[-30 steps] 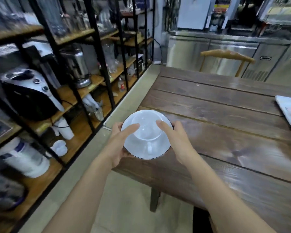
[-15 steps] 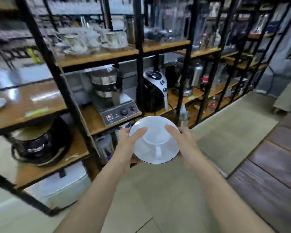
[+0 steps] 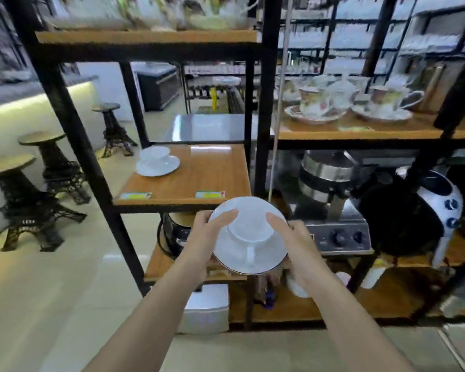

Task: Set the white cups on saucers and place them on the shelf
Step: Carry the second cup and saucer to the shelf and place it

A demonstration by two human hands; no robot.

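saucer (image 3: 263, 260) with cup (image 3: 249, 232) between both hands

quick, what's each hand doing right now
left hand: closed on the left rim of the saucer carrying the white cup
right hand: closed on its right rim

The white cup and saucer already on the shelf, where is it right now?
In the head view, the white cup and saucer sits at the back left corner of the wooden shelf board, up and left of the set held in both hands.
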